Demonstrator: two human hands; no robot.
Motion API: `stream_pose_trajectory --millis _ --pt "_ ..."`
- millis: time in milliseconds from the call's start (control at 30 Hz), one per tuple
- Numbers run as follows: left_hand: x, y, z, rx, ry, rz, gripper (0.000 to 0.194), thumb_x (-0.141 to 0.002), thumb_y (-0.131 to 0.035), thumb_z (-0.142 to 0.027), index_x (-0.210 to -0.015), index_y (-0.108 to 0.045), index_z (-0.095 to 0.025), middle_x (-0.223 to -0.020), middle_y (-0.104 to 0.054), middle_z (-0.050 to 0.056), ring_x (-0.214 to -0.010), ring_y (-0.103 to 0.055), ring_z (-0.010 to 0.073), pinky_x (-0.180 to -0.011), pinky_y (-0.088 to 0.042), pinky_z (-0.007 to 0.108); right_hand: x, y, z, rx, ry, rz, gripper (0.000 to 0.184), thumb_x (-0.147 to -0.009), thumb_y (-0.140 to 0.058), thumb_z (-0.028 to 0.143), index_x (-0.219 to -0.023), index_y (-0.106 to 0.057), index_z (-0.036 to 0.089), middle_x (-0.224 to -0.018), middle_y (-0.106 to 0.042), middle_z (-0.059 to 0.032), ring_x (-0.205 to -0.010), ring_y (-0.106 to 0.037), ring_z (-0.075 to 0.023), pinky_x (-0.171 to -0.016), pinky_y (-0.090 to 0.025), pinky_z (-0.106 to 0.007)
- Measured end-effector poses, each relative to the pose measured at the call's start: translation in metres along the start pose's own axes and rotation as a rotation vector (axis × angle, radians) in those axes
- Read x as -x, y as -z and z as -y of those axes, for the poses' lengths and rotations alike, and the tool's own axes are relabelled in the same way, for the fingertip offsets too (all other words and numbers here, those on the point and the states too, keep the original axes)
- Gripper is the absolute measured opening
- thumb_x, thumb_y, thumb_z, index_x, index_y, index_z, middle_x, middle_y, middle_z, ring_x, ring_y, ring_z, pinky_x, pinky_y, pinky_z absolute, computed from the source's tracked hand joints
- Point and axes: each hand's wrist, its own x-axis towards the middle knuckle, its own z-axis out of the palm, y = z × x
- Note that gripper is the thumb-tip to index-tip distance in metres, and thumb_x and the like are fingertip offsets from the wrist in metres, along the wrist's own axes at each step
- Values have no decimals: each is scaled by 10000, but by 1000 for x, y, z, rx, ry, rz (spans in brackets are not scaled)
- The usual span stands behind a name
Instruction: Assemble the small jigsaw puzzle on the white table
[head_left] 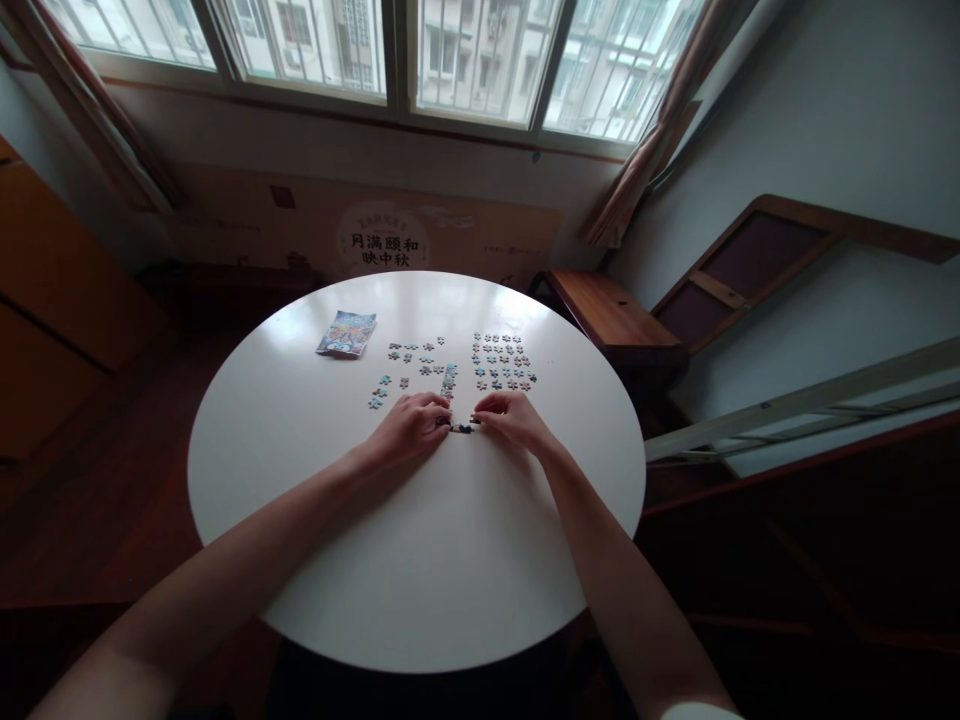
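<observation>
My left hand (411, 422) rests on the white table with its fingers closed on the corner of some joined jigsaw pieces (448, 380). From that corner one strip runs away from me, and a short dark bottom row (460, 429) runs to the right. My right hand (513, 417) pinches a small dark jigsaw piece (475, 419) just beyond the row's right end. Whether this piece touches the row I cannot tell. The fingers partly hide the strip's near end.
Several loose jigsaw pieces (426, 347) lie scattered left of the strip. More loose pieces (501, 362) sit in rough rows to the right. A colourful picture packet (346, 334) lies at the back left of the round white table (420, 570). A wooden bench (607, 308) stands behind at right.
</observation>
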Motion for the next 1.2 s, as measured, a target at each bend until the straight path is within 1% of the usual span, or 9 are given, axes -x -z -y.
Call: stream_pose_trajectory --millis 200,300,433,567,733,900,1200 --pt "1 -5 4 -12 9 -59 182 -835 -649 -244 -1003 -718 -229 -1140 -646 67 -1051 -602 227 -936 -458 414 2 8 -1 73 5 68 114 -688 -688 246 -747 -717 153 -725 -712 -46 -687 -649 -154 -650 -499 -261" --pt "1 -6 5 1 -32 -90 183 -834 -655 -226 -1003 -724 -234 -1094 -656 65 -1008 -600 215 -914 -465 401 2 11 0 80 -1 95 109 -688 -682 238 -745 -715 152 -729 -708 -44 -682 -635 -146 -644 -488 -253" --pt "1 -5 4 16 -112 -59 149 -876 -628 -245 -972 -739 -271 -1016 -675 45 -969 -598 194 -891 -456 377 4 12 4 82 9 114 112 -694 -674 242 -745 -715 151 -743 -705 -48 -687 -623 -142 -636 -474 -248" --pt "1 -3 2 23 -125 -20 158 -907 -600 -273 -959 -748 -289 -973 -677 38 -931 -599 183 -860 -448 363 5 10 4 95 -7 140 113 -702 -656 228 -754 -715 148 -735 -699 -49 -678 -611 -141 -622 -456 -245" --pt "1 -4 3 21 -114 -8 156 -905 -605 -272 -959 -750 -284 -969 -680 39 -937 -594 186 -862 -441 361 6 7 5 207 7 122 112 -713 -639 225 -753 -715 154 -721 -678 -32 -677 -572 -135 -606 -414 -240" --pt "0 -4 4 24 -97 9 173 -908 -593 -266 -968 -754 -290 -984 -681 44 -939 -593 187 -870 -440 362 8 5 9 288 20 108 115 -725 -626 226 -742 -718 158 -742 -676 -30 -709 -566 -141 -638 -411 -245" --pt "-1 -1 1 33 -85 15 176 -912 -587 -279 -963 -756 -291 -977 -684 46 -949 -596 190 -874 -435 359 7 2 10 342 22 70 101 -729 -624 209 -726 -717 169 -735 -675 -25 -710 -567 -143 -643 -407 -242"
